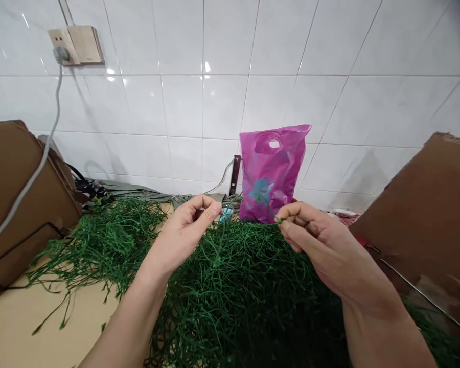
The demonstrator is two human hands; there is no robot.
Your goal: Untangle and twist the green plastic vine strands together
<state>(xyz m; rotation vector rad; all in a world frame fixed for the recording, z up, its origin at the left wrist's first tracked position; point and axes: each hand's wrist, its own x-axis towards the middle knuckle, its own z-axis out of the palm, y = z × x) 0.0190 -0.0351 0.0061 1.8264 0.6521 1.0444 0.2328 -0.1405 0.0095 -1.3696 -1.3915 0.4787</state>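
Note:
My left hand (187,227) is raised over a big heap of green artificial stems (230,276), thumb and forefinger pinched together. A thin green plastic stem (223,232) runs at its fingertips, thin and partly lost against the heap. My right hand (316,235) is closed too, its thumb and fingers pinching the end of a green plastic stem (279,220). Most of that stem is hard to make out in front of the bag. Between and beyond my hands a purple plastic bag (268,163) with a cut-out handle stands upright against the tiled wall.
A smaller pile of green stems (111,235) spreads to the left over a tan surface (80,327). Cardboard boxes stand at the left (23,199) and right (425,220). A grey cable (42,158) hangs from a wall socket (63,46). Near the bag is a dark metal bracket (235,175).

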